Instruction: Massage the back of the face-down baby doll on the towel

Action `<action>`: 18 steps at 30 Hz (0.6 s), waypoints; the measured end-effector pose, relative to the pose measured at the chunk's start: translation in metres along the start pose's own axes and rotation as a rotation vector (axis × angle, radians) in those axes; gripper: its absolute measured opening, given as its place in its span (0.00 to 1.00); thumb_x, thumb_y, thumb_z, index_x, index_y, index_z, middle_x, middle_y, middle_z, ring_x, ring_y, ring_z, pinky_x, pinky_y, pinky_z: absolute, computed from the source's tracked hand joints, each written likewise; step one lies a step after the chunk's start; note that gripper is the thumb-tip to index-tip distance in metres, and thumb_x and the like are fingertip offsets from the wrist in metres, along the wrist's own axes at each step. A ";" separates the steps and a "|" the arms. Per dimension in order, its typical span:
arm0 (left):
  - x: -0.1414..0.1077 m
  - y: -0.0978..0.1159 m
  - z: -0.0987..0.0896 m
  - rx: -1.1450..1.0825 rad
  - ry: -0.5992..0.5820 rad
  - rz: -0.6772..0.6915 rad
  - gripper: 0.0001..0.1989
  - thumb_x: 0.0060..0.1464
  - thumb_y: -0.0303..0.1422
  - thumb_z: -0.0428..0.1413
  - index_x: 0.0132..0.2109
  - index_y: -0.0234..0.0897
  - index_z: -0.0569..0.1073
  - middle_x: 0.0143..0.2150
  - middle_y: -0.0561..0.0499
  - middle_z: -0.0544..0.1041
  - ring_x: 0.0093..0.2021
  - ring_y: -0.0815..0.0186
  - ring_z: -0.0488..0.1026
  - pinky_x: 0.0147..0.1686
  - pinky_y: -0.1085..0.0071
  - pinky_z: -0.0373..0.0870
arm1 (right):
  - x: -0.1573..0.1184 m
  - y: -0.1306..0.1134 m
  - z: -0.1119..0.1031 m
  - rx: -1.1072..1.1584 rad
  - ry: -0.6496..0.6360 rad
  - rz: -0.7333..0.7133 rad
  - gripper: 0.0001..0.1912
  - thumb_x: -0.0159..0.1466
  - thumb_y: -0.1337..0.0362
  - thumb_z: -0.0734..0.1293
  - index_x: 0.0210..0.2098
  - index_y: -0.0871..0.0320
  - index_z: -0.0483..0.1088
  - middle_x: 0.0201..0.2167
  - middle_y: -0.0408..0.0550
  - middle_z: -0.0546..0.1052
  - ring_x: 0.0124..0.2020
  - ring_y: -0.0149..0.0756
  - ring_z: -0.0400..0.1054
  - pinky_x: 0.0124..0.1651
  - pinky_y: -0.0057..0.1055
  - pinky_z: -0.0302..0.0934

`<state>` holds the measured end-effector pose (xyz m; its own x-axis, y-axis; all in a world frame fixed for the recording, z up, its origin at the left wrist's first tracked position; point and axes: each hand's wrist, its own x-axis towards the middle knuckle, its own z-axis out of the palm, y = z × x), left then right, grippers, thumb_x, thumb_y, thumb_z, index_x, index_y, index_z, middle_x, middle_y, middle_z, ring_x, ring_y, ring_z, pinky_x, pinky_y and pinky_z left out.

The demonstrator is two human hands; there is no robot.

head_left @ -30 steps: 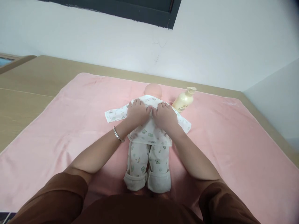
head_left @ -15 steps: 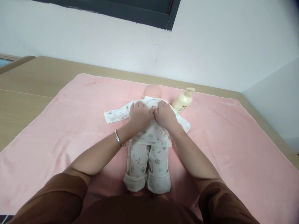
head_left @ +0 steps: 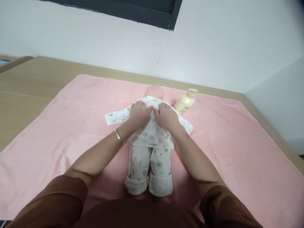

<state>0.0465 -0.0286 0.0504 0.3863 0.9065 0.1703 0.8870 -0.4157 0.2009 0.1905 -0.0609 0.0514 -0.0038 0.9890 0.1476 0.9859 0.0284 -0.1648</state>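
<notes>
The left hand [head_left: 140, 114] and right hand [head_left: 167, 117] lie side by side, palms down and unclenched, thumbs nearly meeting, on a doll in a white long-sleeved shirt with small green animal prints [head_left: 150, 136]. The doll's smooth pinkish head [head_left: 154, 91] is just beyond the grip; its matching trousers with turned-up cuffs [head_left: 140, 163] run from the grip toward the person. A shiny silver bangle [head_left: 120, 136] circles the left wrist. Beyond the grip and to its right, a pale-yellow pump bottle [head_left: 186, 103] lies tilted beside the doll. A wide pink cloth with a pale edge [head_left: 83, 104] spreads under everything, wrinkled left of the grip, over a light wood-coloured surface [head_left: 35, 76] that shows past it on the left, far and right sides. Beyond the surface rises a white wall [head_left: 95, 41] with fine cracks straight ahead of the grip and a dark grey frame [head_left: 152, 19] higher up.
</notes>
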 end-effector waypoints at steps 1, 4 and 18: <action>-0.004 0.004 0.000 0.021 -0.006 -0.004 0.27 0.72 0.38 0.38 0.54 0.22 0.75 0.55 0.31 0.76 0.60 0.47 0.71 0.62 0.53 0.65 | 0.002 0.002 0.003 0.023 0.005 -0.002 0.29 0.75 0.56 0.50 0.58 0.74 0.68 0.61 0.69 0.71 0.66 0.56 0.62 0.68 0.46 0.55; -0.018 0.017 -0.005 0.089 -0.028 0.036 0.22 0.68 0.30 0.43 0.57 0.19 0.73 0.58 0.29 0.74 0.61 0.45 0.70 0.66 0.48 0.60 | 0.007 0.007 0.011 0.073 0.017 -0.008 0.30 0.74 0.58 0.51 0.63 0.75 0.63 0.67 0.70 0.66 0.70 0.56 0.57 0.71 0.48 0.51; 0.011 -0.009 0.035 -0.217 0.176 0.030 0.25 0.65 0.36 0.47 0.62 0.22 0.69 0.65 0.30 0.70 0.67 0.47 0.66 0.69 0.50 0.61 | 0.008 0.010 0.021 0.090 0.058 0.004 0.33 0.74 0.56 0.51 0.68 0.77 0.58 0.69 0.69 0.64 0.71 0.55 0.55 0.74 0.50 0.47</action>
<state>0.0518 -0.0121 0.0171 0.3446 0.8749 0.3404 0.7939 -0.4651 0.3917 0.1965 -0.0493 0.0305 0.0127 0.9793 0.2022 0.9670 0.0394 -0.2519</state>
